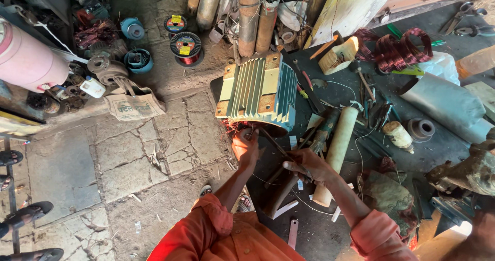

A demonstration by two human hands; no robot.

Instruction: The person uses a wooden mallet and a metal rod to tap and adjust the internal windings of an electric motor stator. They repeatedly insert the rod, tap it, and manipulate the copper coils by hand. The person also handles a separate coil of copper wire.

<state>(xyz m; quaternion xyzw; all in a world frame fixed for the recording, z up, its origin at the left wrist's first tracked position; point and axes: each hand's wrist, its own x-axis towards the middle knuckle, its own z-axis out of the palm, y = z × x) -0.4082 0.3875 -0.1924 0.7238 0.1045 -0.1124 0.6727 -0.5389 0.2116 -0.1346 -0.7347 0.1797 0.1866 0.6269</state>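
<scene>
Cracked stone floor (pixel 129 158) to the left, dark cluttered workbench (pixel 443 147) to the right, seen from above.

Left hand (pixel 245 146): arm reaches forward from an orange sleeve, fingers curled at the near open end of the motor housing (pixel 258 92), touching the frayed copper wires (pixel 234 125) there. Whether it grips anything I cannot tell.

Right hand (pixel 308 166): wrist bent inward, fingers closed round a thin dark rod (pixel 276 145) that slants up toward the housing's open end, its tip just at the opening.

Motor housing lies on its side at the bench's left edge, partly over the floor. Ribbed cast metal, pale green fins, two cream side plates with rusty corner lugs.

Materials nearby:
- One cream cylinder (pixel 336 150), smooth, lying on the bench just beside the right hand.
- One loose hank of reddish-brown copper winding wire (pixel 399 49), glossy, far side of the bench.
- Two spools of enamelled wire (pixel 185 47) on the floor (yellow labels, the nearer one larger).
- Two blue round motor caps (pixel 136 60) on the floor, near the spools.
- One pink cylinder (pixel 26 60) at far left, smooth.
- One printed cloth bag (pixel 131 105), crumpled.
- Sandalled feet (pixel 26 214) of another person at the lower left edge.
</scene>
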